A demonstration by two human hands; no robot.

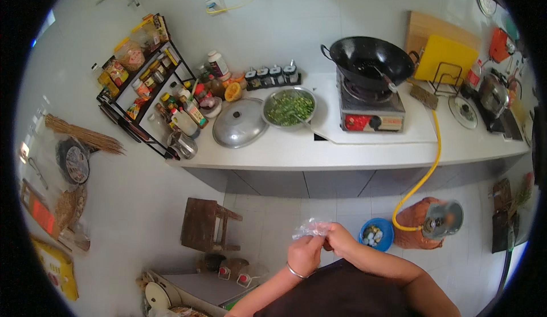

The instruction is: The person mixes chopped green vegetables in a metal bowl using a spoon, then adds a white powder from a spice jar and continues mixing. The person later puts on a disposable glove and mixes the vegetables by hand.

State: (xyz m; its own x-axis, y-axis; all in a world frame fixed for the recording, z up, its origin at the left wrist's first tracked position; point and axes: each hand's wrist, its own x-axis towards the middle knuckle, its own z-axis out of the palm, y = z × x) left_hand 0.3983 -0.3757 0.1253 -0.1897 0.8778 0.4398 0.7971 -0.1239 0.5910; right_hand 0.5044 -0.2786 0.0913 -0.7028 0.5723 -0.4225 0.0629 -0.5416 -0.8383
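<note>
My left hand (303, 255), with a metal bangle at the wrist, and my right hand (339, 239) meet in front of my body, below the counter's front edge. Between them they grip a crumpled piece of clear, thin plastic (314, 228). On the counter, a metal bowl (315, 105) holds chopped greens (288, 107) with a utensil in them. A domed metal lid (240, 124) lies to its left. A black wok (367, 56) rests on a portable gas stove (372, 111) to its right.
A white counter (273, 156) runs across ahead. The shelf rack (143, 86) at left holds jars and bottles. A wooden stool (201, 225), a blue basin (387, 227) and a gas cylinder (412, 227) with a yellow hose (421, 180) stand on the floor. A yellow cutting board (446, 60) leans at the wall.
</note>
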